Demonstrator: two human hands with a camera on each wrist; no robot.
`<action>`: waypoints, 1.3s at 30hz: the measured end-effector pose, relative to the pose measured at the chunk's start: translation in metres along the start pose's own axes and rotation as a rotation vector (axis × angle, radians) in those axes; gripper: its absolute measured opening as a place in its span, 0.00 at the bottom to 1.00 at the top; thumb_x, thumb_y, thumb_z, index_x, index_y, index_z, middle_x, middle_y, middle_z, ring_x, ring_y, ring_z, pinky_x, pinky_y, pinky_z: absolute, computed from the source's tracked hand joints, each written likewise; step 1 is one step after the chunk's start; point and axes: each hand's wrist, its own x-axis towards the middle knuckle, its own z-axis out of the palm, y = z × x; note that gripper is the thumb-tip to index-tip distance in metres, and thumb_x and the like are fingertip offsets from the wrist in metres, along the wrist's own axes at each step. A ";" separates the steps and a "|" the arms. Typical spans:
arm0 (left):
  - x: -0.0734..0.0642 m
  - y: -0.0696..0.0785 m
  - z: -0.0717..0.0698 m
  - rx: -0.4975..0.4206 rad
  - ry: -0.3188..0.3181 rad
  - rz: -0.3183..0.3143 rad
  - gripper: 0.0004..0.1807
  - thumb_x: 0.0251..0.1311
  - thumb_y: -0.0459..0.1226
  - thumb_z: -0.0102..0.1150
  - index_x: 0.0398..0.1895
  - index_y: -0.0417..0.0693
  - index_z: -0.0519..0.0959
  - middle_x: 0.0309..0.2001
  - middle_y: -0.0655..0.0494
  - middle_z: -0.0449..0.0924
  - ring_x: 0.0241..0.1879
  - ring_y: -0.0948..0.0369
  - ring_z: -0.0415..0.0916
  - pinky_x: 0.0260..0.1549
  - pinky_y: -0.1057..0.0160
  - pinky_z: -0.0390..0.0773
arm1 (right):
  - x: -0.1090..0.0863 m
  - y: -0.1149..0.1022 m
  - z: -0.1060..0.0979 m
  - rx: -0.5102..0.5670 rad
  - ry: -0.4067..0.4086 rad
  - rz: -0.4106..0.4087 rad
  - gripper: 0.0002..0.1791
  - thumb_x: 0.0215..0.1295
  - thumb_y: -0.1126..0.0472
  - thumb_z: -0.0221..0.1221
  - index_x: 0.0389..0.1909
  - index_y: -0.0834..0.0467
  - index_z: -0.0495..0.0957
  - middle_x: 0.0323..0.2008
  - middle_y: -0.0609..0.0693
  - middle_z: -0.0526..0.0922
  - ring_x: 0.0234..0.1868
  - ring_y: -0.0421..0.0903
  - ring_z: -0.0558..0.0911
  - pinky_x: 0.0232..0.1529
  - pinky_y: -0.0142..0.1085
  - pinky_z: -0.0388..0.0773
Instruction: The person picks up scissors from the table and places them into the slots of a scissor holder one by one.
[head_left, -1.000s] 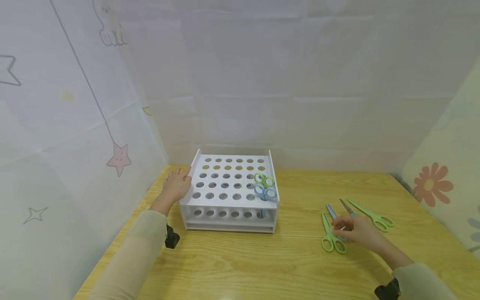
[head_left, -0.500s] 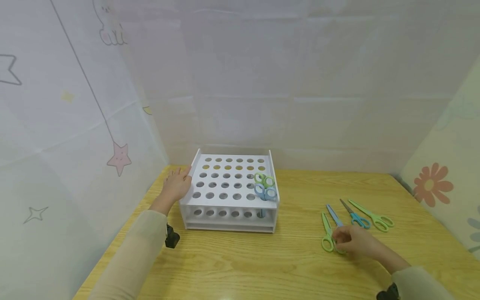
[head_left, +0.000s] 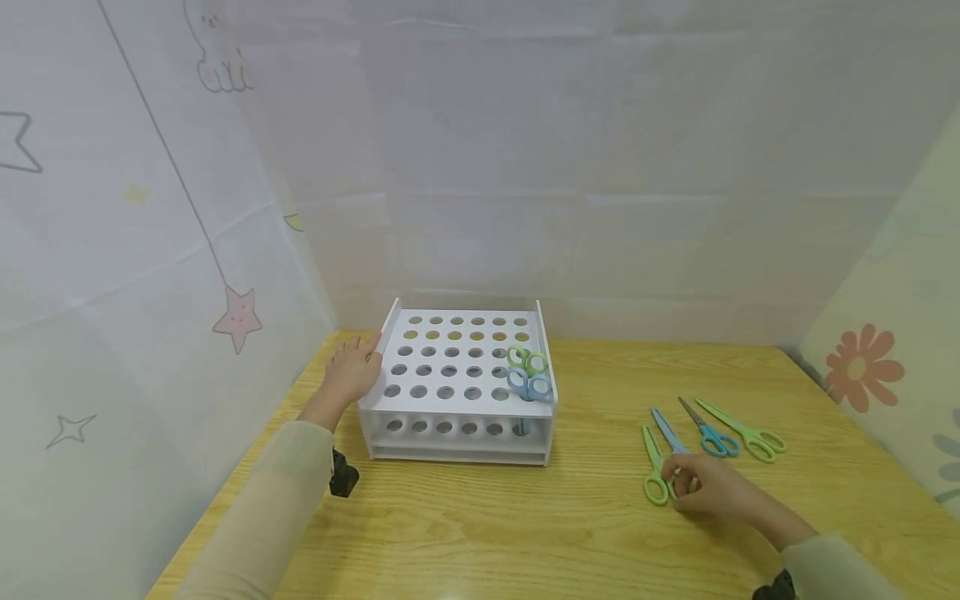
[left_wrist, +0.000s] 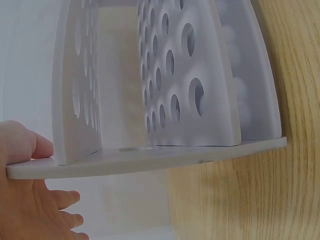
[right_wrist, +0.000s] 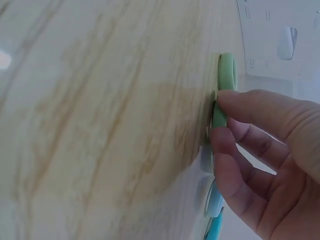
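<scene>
The left hand [head_left: 352,368] grips the white rack [head_left: 450,405]; right of it, the right hand [head_left: 708,487] pinches green scissors [head_left: 653,450] beside light-blue scissors [head_left: 670,432].

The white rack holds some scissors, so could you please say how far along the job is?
Done, apparently: a racked green pair and a racked blue pair sit in the right-hand column of the white rack, which the left hand holds. In hand: the right hand pinches the near green scissors on the table. Seemingly left: light-blue scissors, teal scissors and the far green scissors, all lying there.
</scene>
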 end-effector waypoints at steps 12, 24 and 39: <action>0.000 -0.001 0.000 -0.010 -0.008 -0.002 0.30 0.67 0.42 0.23 0.72 0.46 0.48 0.69 0.33 0.37 0.66 0.35 0.28 0.61 0.39 0.32 | -0.003 -0.011 -0.003 -0.118 0.149 0.088 0.13 0.51 0.72 0.56 0.41 0.66 0.77 0.26 0.44 0.75 0.23 0.36 0.70 0.18 0.30 0.69; 0.000 -0.001 -0.001 -0.011 -0.002 -0.003 0.29 0.67 0.42 0.23 0.72 0.46 0.49 0.69 0.34 0.38 0.66 0.35 0.29 0.61 0.39 0.32 | 0.003 -0.027 -0.019 -0.137 0.412 0.120 0.14 0.56 0.71 0.56 0.43 0.72 0.76 0.30 0.52 0.78 0.28 0.49 0.80 0.15 0.30 0.70; 0.000 -0.001 -0.001 -0.013 -0.003 -0.005 0.29 0.67 0.42 0.24 0.72 0.47 0.49 0.69 0.34 0.38 0.66 0.35 0.29 0.61 0.39 0.32 | 0.018 -0.055 -0.047 -0.156 0.550 0.058 0.12 0.63 0.67 0.54 0.45 0.69 0.76 0.29 0.53 0.80 0.24 0.42 0.82 0.12 0.29 0.68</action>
